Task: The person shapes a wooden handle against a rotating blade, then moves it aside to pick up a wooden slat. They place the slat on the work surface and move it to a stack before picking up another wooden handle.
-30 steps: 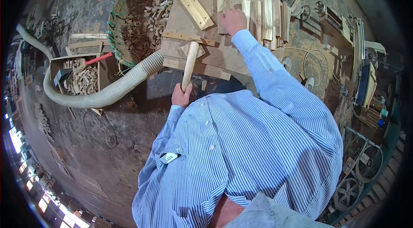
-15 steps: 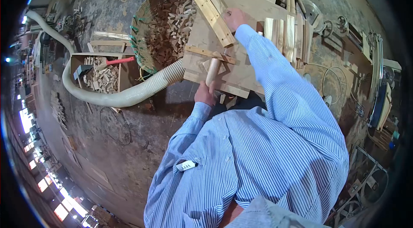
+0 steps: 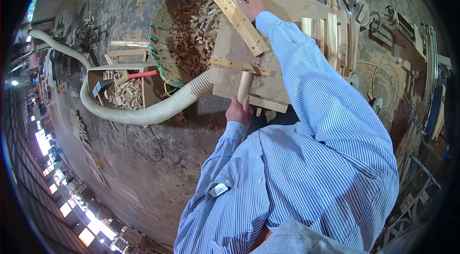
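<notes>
My left hand point(image 3: 238, 111) is closed around the near end of a round wooden piece point(image 3: 245, 85) at the front edge of the wooden work table point(image 3: 282, 72). The far end of that piece lies by a narrow wooden strip point(image 3: 232, 63) fixed across the table, close to a thin metal part point(image 3: 257, 62). Farther back, my right hand point(image 3: 253, 5) rests beside the upper part of a slanted wooden bar point(image 3: 235, 17) with holes in it. Its fingers are curled together, and whatever they may hold is too small to make out.
Left of the table stands a green-rimmed basket point(image 3: 154, 45) of wood offcuts. A ribbed white hose point(image 3: 187, 92) runs under the table's left side. A box point(image 3: 151, 92) holds offcuts and a red-handled tool point(image 3: 142, 74). Several wooden strips point(image 3: 332, 38) lie at the right.
My right hand has moved back and left along the slanted bar, toward its upper end. My left hand stays on the round wooden piece. The whole view has shifted slightly.
</notes>
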Demonstrator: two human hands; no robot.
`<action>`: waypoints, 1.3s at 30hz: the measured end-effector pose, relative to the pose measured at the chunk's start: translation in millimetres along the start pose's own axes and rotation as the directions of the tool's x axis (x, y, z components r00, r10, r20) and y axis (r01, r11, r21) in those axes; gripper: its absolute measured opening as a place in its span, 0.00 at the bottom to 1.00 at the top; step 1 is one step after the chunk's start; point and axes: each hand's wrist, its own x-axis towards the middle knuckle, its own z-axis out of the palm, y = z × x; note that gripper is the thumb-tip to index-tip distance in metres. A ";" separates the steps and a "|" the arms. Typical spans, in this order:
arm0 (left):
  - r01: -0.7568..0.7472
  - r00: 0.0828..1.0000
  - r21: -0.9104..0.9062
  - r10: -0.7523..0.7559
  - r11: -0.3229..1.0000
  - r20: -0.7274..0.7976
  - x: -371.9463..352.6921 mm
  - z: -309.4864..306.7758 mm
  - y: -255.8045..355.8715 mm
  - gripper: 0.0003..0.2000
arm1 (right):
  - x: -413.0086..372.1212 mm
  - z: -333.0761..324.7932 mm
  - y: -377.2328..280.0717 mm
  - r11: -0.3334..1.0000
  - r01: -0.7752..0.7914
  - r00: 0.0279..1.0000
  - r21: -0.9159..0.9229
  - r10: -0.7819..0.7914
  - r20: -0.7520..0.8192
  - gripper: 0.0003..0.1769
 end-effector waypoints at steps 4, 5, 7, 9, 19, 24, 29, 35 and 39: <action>-0.040 0.998 -0.011 0.040 0.999 -0.050 0.6 0.5 2.8 0.26 | 14.3 5.2 5.8 1.000 -0.004 1.000 -0.028 0.004 0.001 0.16; -0.021 0.999 0.008 0.022 1.000 -0.033 1.6 0.5 3.6 0.25 | 13.4 3.3 3.7 0.999 -0.012 0.999 -0.034 0.013 0.037 0.16; -0.007 1.000 0.034 0.008 0.999 -0.020 2.8 -0.3 4.1 0.25 | 10.2 2.7 1.9 0.998 -0.022 0.999 -0.050 0.024 0.029 0.16; -0.021 0.999 -0.009 0.021 1.000 -0.032 4.6 -0.1 6.4 0.25 | 16.2 1.4 5.6 0.997 -0.029 0.999 -0.074 0.031 0.017 0.16; -0.026 0.999 0.050 0.027 0.998 -0.026 29.4 2.6 20.7 0.25 | 50.2 6.2 26.7 1.000 0.003 1.000 -0.005 -0.003 -0.009 0.17; -0.042 0.998 0.051 0.044 0.998 -0.042 48.1 4.5 33.6 0.26 | 74.4 4.5 36.4 0.999 0.027 0.998 -0.029 -0.028 -0.049 0.18; -0.035 0.998 0.093 0.039 0.995 -0.040 66.7 2.2 54.8 0.25 | 91.1 -8.8 36.3 0.996 0.079 0.987 -0.027 -0.082 -0.137 0.19; -0.052 0.995 0.075 0.058 0.996 -0.082 84.9 1.6 71.2 0.27 | 111.7 -26.7 31.5 1.000 0.025 0.997 -0.017 -0.026 -0.078 0.20; -0.071 0.995 0.055 0.075 0.996 -0.073 92.9 2.5 78.5 0.26 | 112.7 -39.8 23.0 0.998 0.034 0.987 -0.044 -0.040 -0.154 0.20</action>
